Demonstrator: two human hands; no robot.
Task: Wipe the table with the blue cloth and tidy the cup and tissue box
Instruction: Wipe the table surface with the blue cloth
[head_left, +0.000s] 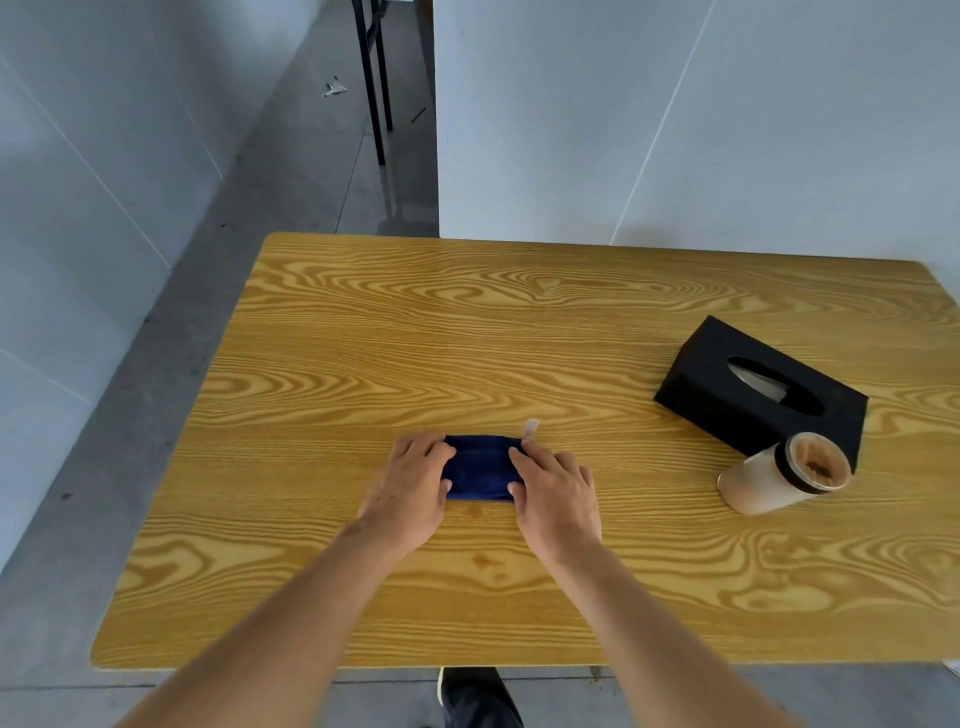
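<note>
I see both hands flat on the folded blue cloth (479, 467) mid-bench: left hand (413, 488), right hand (556, 493), fingers spread, pressing rather than gripping.

Both ends of the cloth (478, 467) are lying hidden under the left hand (410, 488) and right hand (556, 493). The table (519, 322) is running off the right edge. The cup (779, 475) is masking the tissue box's (753, 389) near corner. A shoe (478, 696) is showing only partly below the table edge.
</note>
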